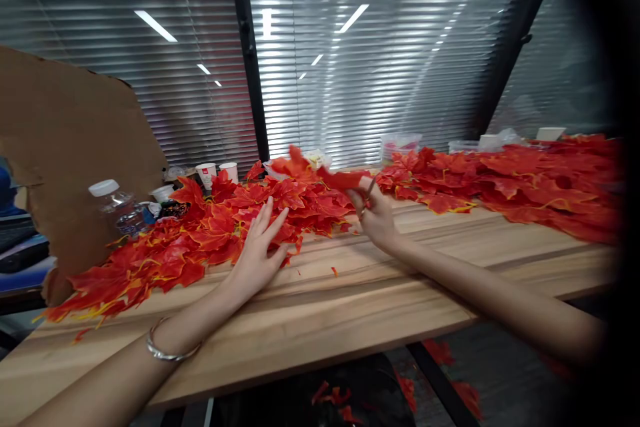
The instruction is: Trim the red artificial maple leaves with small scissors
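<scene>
My left hand (259,257) has its fingers stretched out. It lies at the near edge of a heap of red artificial maple leaves (220,233) with yellow edges, fingertips against the leaves. To the right, my right hand (376,213) is raised at the heap's right end, its fingers closed on a red maple leaf (345,179) that is smeared by motion. A thin dark strip (371,188) sticks up by those fingers; what it belongs to I cannot make out. Small red scraps (335,271) lie on the wooden table (310,307) between my hands.
A second leaf pile (540,180) spreads along the right. Behind the leaves stand paper cups (206,175) and clear plastic tubs (400,145). A clear bottle (117,207) with a white cap and a cardboard sheet (75,147) are at left. More leaves (467,399) lie on the floor.
</scene>
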`<action>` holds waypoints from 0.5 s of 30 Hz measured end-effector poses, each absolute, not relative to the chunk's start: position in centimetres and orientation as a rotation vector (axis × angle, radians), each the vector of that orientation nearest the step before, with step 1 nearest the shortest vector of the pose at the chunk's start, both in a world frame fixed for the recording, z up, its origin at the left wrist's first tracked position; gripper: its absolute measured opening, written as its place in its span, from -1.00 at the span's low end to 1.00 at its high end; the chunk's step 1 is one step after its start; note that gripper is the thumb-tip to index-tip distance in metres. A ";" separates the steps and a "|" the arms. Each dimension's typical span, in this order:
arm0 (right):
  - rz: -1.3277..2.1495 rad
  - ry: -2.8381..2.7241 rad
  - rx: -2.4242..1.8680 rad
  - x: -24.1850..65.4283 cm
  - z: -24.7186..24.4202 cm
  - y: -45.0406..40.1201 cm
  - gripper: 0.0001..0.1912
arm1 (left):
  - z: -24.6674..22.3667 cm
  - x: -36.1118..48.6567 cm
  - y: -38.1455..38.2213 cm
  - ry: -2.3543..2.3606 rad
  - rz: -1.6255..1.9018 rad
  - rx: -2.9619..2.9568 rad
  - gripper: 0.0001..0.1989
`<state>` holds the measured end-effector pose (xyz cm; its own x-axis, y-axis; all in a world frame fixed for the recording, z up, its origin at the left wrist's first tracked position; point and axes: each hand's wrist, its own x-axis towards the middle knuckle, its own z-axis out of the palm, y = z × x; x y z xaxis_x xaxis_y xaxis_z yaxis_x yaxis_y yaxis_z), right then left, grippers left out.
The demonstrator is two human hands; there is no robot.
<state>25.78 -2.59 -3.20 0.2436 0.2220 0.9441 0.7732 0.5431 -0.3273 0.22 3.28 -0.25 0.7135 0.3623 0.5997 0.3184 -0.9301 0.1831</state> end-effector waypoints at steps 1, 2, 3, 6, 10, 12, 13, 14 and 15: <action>-0.463 -1.419 -0.965 24.8 -3.5 -2.6 -0.83 | -0.3 0.2 3.2 0.567 1.028 2.855 -0.38; -0.461 -1.564 -0.957 24.0 -3.8 -2.7 -0.82 | -0.3 0.2 3.2 0.569 1.038 2.863 -0.36; -0.450 -1.710 -0.949 23.3 -4.1 -2.8 -0.80 | -0.3 0.2 3.1 0.574 1.045 2.873 -0.34; -0.369 -1.996 -0.895 22.1 -4.6 -3.0 -0.77 | -0.4 0.1 3.1 0.586 1.075 2.900 -0.28; -0.203 -1.950 -0.793 21.8 -4.7 -3.6 -0.83 | -0.6 0.2 3.5 0.603 1.067 2.903 -0.30; -0.132 -1.887 -0.799 21.7 -4.7 -3.7 -0.89 | -0.7 0.3 3.7 0.590 0.997 2.885 -0.47; -0.105 -1.851 -0.822 21.6 -4.6 -3.7 -0.90 | -0.7 0.3 3.7 0.564 0.941 2.875 -0.58; -0.079 -1.813 -0.852 21.6 -4.5 -3.7 -0.90 | -0.7 0.3 3.7 0.535 0.884 2.863 -0.69; -0.052 -1.779 -0.889 21.5 -4.4 -3.6 -0.88 | -0.7 0.3 3.7 0.514 0.834 2.850 -0.77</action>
